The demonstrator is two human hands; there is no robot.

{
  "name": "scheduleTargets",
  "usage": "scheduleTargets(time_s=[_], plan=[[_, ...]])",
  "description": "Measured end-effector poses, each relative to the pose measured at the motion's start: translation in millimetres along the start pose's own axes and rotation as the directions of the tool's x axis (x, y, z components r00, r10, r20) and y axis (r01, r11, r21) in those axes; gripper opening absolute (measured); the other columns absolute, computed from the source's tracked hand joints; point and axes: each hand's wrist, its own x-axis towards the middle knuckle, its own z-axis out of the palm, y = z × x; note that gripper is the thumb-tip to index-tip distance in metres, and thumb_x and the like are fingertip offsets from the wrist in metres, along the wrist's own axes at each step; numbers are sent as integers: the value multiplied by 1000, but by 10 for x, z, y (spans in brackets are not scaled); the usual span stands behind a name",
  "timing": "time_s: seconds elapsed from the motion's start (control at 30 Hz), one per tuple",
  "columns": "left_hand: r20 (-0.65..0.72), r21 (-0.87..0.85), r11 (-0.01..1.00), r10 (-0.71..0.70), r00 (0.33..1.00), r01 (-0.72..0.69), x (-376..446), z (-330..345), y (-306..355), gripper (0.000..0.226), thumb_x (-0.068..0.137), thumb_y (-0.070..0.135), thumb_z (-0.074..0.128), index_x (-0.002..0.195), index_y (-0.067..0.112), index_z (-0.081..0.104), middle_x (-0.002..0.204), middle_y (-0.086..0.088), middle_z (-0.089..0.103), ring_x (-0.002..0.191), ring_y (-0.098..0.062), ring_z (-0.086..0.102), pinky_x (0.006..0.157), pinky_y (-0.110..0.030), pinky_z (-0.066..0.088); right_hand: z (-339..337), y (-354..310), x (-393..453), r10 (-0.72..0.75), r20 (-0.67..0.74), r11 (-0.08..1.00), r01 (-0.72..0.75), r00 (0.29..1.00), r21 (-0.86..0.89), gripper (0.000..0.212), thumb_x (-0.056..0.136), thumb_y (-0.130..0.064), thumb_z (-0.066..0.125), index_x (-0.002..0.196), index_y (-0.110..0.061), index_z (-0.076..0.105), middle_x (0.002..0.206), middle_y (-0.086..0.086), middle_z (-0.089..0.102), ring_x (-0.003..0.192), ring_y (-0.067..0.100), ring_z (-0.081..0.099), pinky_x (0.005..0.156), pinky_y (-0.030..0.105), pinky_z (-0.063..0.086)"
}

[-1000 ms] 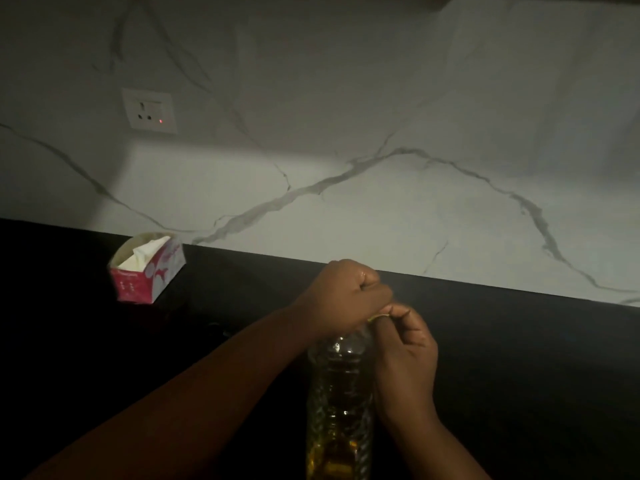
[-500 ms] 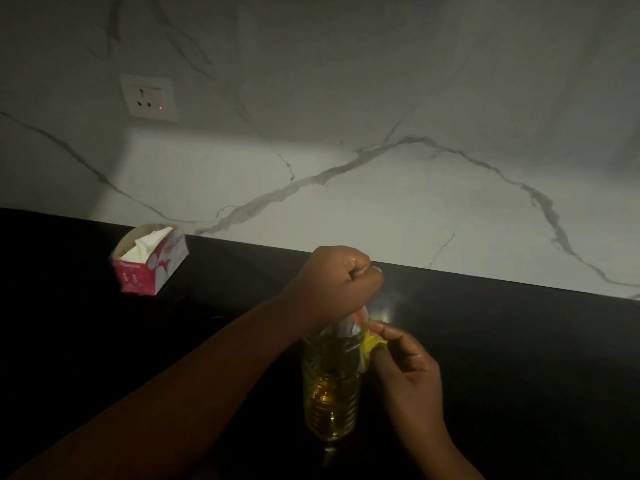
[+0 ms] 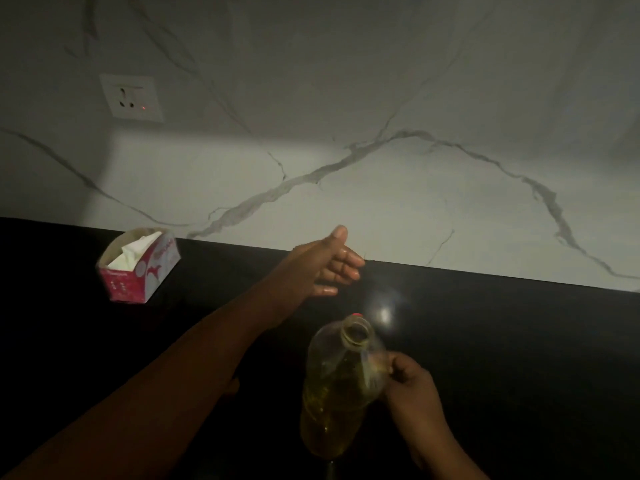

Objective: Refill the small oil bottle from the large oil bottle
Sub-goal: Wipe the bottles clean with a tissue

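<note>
A clear plastic oil bottle (image 3: 341,386) with yellow oil in its lower half stands on the dark counter (image 3: 502,358), its mouth uncapped. A small red piece shows just behind its rim. My right hand (image 3: 410,384) grips the bottle's right shoulder. My left hand (image 3: 329,263) is stretched out above the counter behind the bottle, fingers straight and glistening, holding nothing. A second oil bottle is not visible in the dim light.
A red and white tissue box (image 3: 138,265) sits on the counter at the left by the marble wall (image 3: 381,202). A wall socket (image 3: 131,98) with a red light is above it. The counter is very dark.
My left hand has left the bottle's top and reached out open toward the back of the counter. The bottle's mouth is now uncovered. My right hand has dropped to the bottle's shoulder.
</note>
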Motion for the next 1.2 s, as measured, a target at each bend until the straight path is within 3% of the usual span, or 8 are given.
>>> scheduleTargets(time_s=[0.17,0.4,0.57,0.7,0.83,0.97,1.1,1.2], plan=[[36,454,890,-70,997,46,653,-31,-170,31,92,44,65,104,16,70,89,7,68,81,-8,62,67,-22,46,-37,-45,11,-15,-45,994,20,999,103,17,85,10,59,93,-1,70,90,19,72,89,35,68,84,48,56],[222,944,313,-371,902,-104,1345,133,-982,61,78,36,77,134,22,57,135,-7,57,119,-26,56,101,-42,46,-9,67,-22,69,-87,988,-56,994,145,19,82,15,59,89,1,70,85,22,71,82,33,67,76,44,56],[299,904,402,-355,886,-144,1464,163,-1350,47,78,42,67,122,29,65,113,1,67,104,-23,66,73,-24,47,-13,121,-19,134,-97,978,-116,986,175,23,83,14,57,86,-5,71,84,15,73,82,28,69,70,34,55],[361,902,371,-358,861,-223,1568,215,-1520,66,84,40,67,145,25,46,131,-7,51,121,-26,51,98,-37,46,-5,81,-43,89,-85,976,-70,992,207,19,82,14,59,86,0,71,83,18,73,78,29,69,64,30,53],[364,894,386,-328,872,-228,1602,264,-1628,36,94,22,61,128,13,62,123,-8,62,116,-25,60,91,-27,48,-23,36,-59,26,-106,970,1,994,244,25,82,18,55,85,-1,71,81,15,74,76,26,68,65,31,51],[327,842,524,-313,892,-125,1548,297,-1498,25,91,18,64,115,12,69,112,-10,65,106,-26,61,97,-43,49,-31,35,-64,-18,-126,961,52,992,272,26,81,20,55,83,0,71,82,16,74,76,26,69,69,33,53],[290,739,660,-126,949,-138,1509,163,-1059,30,92,15,65,122,12,67,111,-3,62,98,-14,58,88,-27,45,-87,73,-48,-34,-190,942,95,981,323,35,81,22,53,75,-6,72,83,15,75,74,23,71,67,32,56],[150,301,954,-57,987,9,1324,55,-453,29,93,6,64,122,5,64,105,-11,66,84,-14,63,78,-26,54,-140,50,-53,-25,-191,917,98,981,387,37,82,21,52,70,-7,73,82,14,75,71,21,72,57,25,57]])
